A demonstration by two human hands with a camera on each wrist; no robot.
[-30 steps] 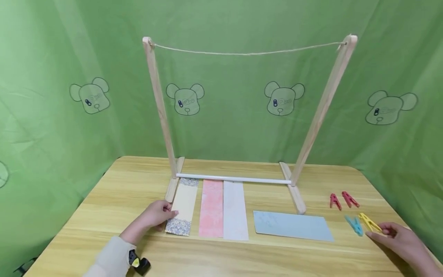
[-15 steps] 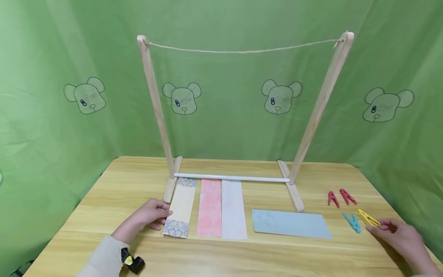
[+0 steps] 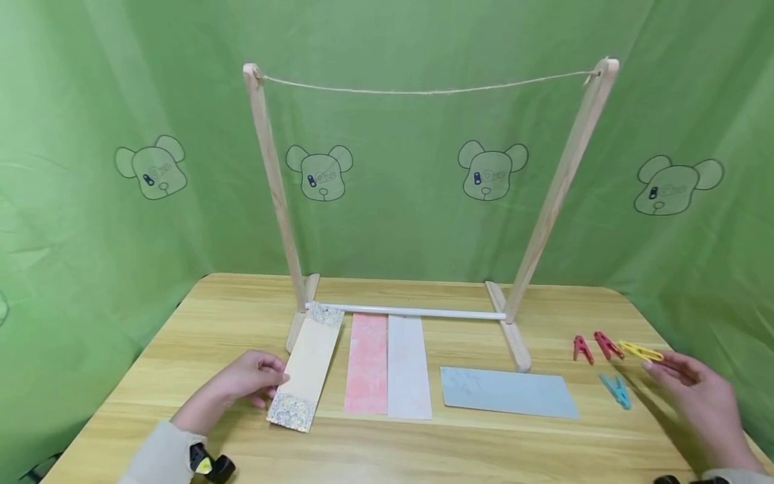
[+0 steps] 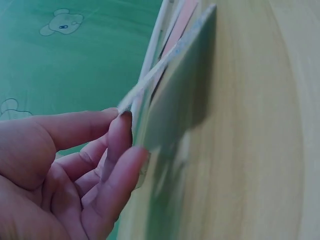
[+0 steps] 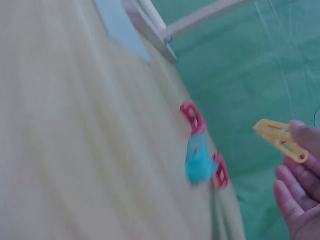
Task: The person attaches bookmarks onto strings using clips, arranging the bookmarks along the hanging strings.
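At the left of the head view, my left hand (image 3: 252,378) pinches the long edge of a cream paper strip (image 3: 311,359) with blue patterned ends. In the left wrist view that strip (image 4: 187,85) is tilted, raised off the table with a shadow under it. My right hand (image 3: 695,396) pinches a yellow clothespin (image 3: 639,351) between thumb and fingers. The right wrist view has the yellow clothespin (image 5: 280,139) above the table. Near it lie two red clothespins (image 3: 607,345) and a blue clothespin (image 3: 615,391).
A wooden frame (image 3: 275,181) stands at the back, with a string (image 3: 423,91) tied between its post tops and a white rod (image 3: 411,311) low down. Pink (image 3: 366,363), white (image 3: 409,366) and light blue (image 3: 508,392) strips lie on the table (image 3: 423,450). Green cloth (image 3: 387,222) hangs around.
My left hand has lifted the cream strip, shifting it toward me and to the left. The right hand has raised the yellow clothespin off the table, away from the blue one.
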